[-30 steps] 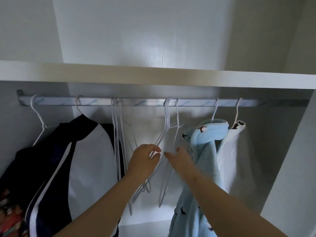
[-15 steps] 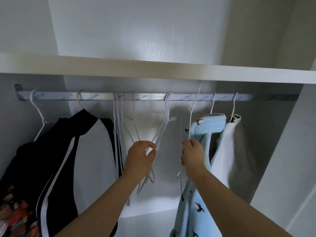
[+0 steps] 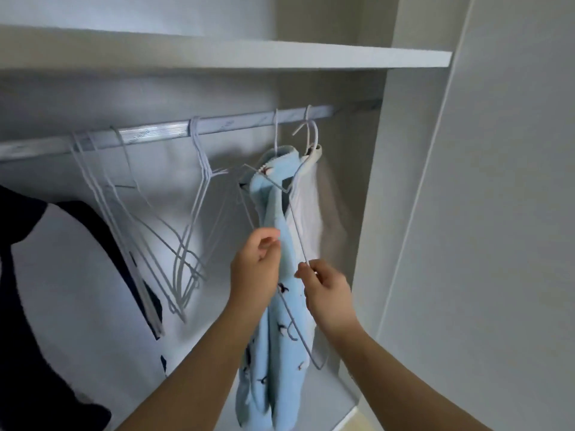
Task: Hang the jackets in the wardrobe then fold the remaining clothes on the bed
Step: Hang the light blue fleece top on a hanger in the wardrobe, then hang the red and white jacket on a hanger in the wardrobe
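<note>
I count three garments on the rail [image 3: 155,133]: a dark-and-white jacket [image 3: 62,290] at lower left, a pale blue jacket [image 3: 273,353] at centre, and a white garment [image 3: 320,213] touching its right side. Two bunches of bare hangers [image 3: 124,219] hang left of centre; their wires overlap too much for me to count. One more hanger [image 3: 297,227] is off the rail in front of the blue jacket, hook up, long bar running steeply top to bottom. My right hand [image 3: 329,293] pinches that bar. My left hand [image 3: 255,272] is curled just beside it; whether it grips a wire I cannot tell.
</note>
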`<state>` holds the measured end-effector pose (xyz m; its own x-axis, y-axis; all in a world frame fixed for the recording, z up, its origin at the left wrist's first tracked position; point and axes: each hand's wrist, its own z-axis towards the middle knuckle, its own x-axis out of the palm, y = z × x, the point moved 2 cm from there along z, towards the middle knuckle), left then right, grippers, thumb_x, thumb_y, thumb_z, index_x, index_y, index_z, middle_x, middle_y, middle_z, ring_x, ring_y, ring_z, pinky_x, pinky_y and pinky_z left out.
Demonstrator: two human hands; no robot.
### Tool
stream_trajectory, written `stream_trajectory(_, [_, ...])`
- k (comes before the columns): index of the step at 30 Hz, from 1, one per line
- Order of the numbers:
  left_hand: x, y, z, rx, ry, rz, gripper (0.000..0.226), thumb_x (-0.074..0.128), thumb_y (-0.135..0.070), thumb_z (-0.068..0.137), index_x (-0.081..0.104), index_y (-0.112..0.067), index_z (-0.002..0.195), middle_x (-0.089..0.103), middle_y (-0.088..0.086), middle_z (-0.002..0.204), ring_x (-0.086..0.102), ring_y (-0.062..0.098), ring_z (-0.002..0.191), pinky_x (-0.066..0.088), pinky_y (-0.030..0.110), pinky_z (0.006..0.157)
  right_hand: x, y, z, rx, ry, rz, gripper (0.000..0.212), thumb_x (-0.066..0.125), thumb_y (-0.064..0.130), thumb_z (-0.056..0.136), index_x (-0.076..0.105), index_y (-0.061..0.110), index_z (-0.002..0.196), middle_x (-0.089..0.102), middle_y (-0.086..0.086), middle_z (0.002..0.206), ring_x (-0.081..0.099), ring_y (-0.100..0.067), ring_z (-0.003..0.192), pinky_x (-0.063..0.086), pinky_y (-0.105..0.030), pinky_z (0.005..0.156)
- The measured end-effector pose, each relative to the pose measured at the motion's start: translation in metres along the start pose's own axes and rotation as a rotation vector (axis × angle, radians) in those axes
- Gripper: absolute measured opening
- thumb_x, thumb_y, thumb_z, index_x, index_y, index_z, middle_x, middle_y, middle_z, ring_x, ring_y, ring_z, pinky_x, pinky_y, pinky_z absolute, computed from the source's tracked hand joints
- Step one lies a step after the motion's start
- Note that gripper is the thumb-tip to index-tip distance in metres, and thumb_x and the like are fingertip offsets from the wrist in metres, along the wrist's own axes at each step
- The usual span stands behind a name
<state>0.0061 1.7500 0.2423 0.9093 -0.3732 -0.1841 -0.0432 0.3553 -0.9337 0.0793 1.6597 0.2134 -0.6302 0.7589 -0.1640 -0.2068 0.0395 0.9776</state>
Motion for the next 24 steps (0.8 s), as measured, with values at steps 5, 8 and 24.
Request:
stream_trajectory(5, [0.050, -0.022, -0.047, -0.071, 0.048, -0.176, 0.028, 0.048, -0.022, 0.095, 0.045, -0.029, 0.122, 0.055, -0.003, 0.105, 0.055, 0.015, 0.088, 0.040, 0.027, 0.081, -0.074, -0.029, -0.062, 0.007, 0.002, -0.081, 0.028, 0.057, 0.020, 0.090, 0.060, -0.002, 0.075, 0.041, -0.002, 0.056, 0.036, -0.013, 0.055, 0.031, -0.024, 0.054])
stream_trajectory(8, [0.082, -0.042, -0.085, -0.142, 0.150, -0.315, 0.035, 0.046, -0.028, 0.097, 0.037, -0.033, 0.130, 0.056, -0.004, 0.097, 0.060, 0.008, 0.079, 0.045, 0.024, 0.073, -0.127, -0.048, -0.102, 0.022, 0.019, -0.174, 0.023, 0.060, 0.018, 0.089, 0.063, 0.004, 0.071, 0.043, 0.007, 0.052, 0.036, -0.003, 0.050, 0.031, -0.017, 0.052])
stream_trajectory(24, [0.325, -0.103, -0.545, -0.004, 1.197, 0.026, 0.020, 0.063, -0.021, 0.087, 0.063, -0.027, 0.067, 0.067, -0.008, 0.068, 0.062, 0.016, 0.073, 0.046, 0.029, 0.075, -0.469, -0.126, -0.489, 0.596, -0.646, -0.379, 0.022, 0.058, 0.022, 0.085, 0.053, 0.030, 0.065, 0.050, 0.007, 0.056, 0.043, -0.008, 0.053, 0.033, -0.020, 0.051])
